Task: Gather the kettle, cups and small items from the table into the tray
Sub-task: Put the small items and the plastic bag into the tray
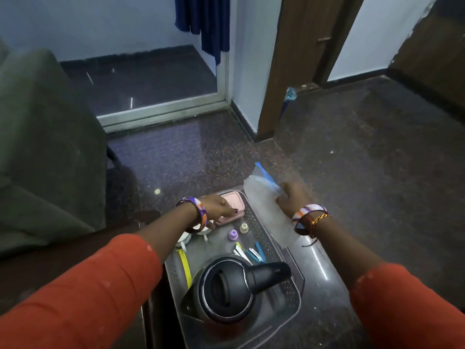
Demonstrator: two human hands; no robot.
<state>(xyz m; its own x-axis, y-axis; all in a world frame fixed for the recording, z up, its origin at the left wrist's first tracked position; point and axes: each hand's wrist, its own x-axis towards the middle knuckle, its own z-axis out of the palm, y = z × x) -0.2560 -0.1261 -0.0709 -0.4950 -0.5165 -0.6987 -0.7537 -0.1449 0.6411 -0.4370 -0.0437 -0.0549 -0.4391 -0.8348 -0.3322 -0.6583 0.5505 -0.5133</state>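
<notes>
A grey perforated tray [293, 289] sits on a small dark table. In it stands a black kettle [231, 290] at the near end. Beyond it lie blue and white clips [253, 254], a yellow strip [185, 268], a purple cap [233, 235] and a beige cap [243, 227]. White cups [185, 239] show partly under my left wrist. My left hand [219, 207] rests on a pink box [232, 206] at the tray's far end. My right hand [292, 201] grips a clear zip bag with a blue strip [261, 190] above the tray's right edge.
A dark green armchair [42, 147] stands to the left. The speckled dark floor [352, 152] spreads ahead and right. A glass door frame [161, 109], a blue curtain [203, 23] and a wooden door frame [284, 66] lie beyond. The table's glossy top [324, 270] shows right of the tray.
</notes>
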